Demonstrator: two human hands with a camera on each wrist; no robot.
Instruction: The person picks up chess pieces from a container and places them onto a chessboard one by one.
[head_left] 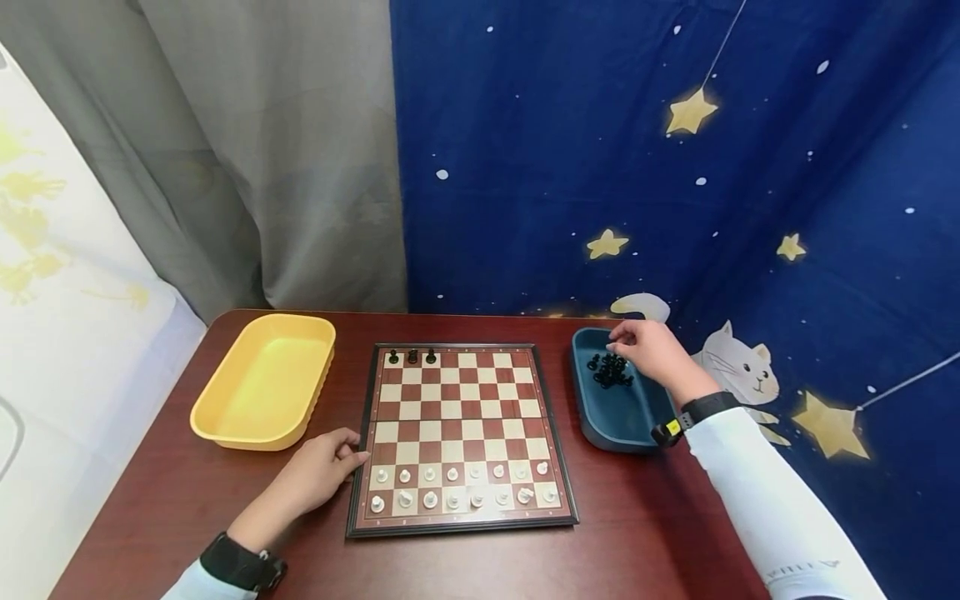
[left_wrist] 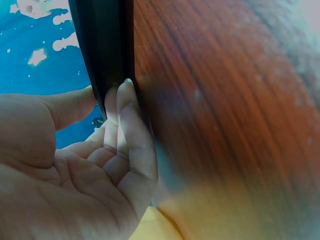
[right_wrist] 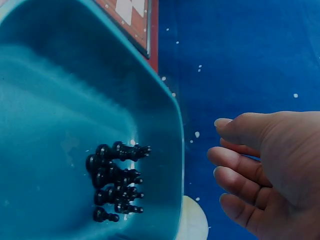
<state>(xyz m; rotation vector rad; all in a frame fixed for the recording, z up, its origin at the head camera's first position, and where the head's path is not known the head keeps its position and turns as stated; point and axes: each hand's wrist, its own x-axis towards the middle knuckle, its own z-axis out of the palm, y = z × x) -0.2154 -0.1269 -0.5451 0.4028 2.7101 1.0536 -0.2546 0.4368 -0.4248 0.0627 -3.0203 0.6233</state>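
Black pieces (head_left: 612, 371), right hand (head_left: 652, 350) above

Head view: chessboard (head_left: 459, 437) centred on dark red table (head_left: 187, 492). White pieces (head_left: 461, 486) fill the two near rows; three black pieces (head_left: 412, 357) on far row. Left hand (head_left: 318, 471) touches board's left edge. Right hand (head_left: 652, 350) hovers over blue tray (head_left: 626, 417) holding black pieces (head_left: 611, 371). Yellow tray (head_left: 262, 381) at left.

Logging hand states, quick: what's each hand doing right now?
Left hand: open, fingers touching the board edge.
Right hand: open, empty, over the blue tray.
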